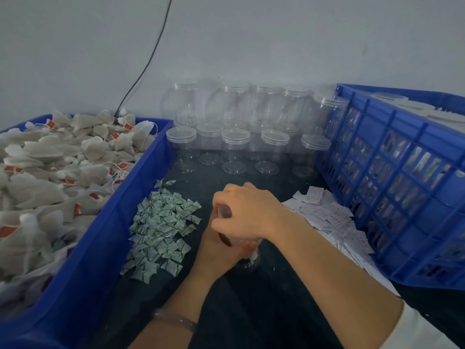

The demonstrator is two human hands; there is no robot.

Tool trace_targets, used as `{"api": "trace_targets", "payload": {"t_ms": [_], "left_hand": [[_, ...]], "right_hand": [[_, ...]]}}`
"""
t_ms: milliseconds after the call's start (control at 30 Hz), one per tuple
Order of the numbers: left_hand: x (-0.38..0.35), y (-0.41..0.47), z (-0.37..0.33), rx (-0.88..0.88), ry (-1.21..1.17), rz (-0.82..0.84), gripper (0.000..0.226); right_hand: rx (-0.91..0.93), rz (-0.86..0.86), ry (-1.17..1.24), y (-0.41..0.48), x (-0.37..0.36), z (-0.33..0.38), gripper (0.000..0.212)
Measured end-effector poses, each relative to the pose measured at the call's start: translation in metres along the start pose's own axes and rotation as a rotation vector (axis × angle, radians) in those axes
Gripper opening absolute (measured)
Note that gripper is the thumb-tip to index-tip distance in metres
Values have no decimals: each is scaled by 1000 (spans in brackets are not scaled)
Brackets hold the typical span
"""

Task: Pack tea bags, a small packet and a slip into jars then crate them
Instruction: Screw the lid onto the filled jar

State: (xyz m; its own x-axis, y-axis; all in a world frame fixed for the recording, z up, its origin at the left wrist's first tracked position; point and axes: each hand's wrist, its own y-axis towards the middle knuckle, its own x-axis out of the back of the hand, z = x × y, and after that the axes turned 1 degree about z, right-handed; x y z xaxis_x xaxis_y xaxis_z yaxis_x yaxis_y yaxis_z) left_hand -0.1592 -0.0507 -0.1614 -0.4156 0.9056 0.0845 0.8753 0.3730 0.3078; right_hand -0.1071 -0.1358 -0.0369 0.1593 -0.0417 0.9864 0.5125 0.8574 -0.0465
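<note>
Most of the jar (247,261) is hidden: your left hand (219,250) grips its side, your right hand (249,212) curls over its top. The packets (161,222) crowd its left, slips (324,215) its right; bare bench (251,311) lies nearest you

Small hand-packing workstation. Bulk stock lies sorted by kind on a dark-covered table (251,311) against a bare wall (251,34): a blue bin (95,248) heaped with tea bags (50,172), rows of identical empty clear jars (235,147), loose piles of small packets (161,227) and printed slips (327,215), and a blue lattice crate (402,197).
</note>
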Motion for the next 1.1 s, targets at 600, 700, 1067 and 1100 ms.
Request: {"api": "trace_targets", "payload": {"t_ms": [600,700,1067,1100], "left_hand": [[0,0,-3,-61,-84,15,72],[0,0,-2,-46,-93,19,73],[0,-1,1,-14,-116,2,66],[-1,-1,1,-13,-104,-2,67]], "right_hand": [[82,152,139,-14,18,-22,84],[-45,138,111,-15,15,-20,101],[-10,186,82,-9,24,-13,85],[18,206,112,-9,25,-15,84]]}}
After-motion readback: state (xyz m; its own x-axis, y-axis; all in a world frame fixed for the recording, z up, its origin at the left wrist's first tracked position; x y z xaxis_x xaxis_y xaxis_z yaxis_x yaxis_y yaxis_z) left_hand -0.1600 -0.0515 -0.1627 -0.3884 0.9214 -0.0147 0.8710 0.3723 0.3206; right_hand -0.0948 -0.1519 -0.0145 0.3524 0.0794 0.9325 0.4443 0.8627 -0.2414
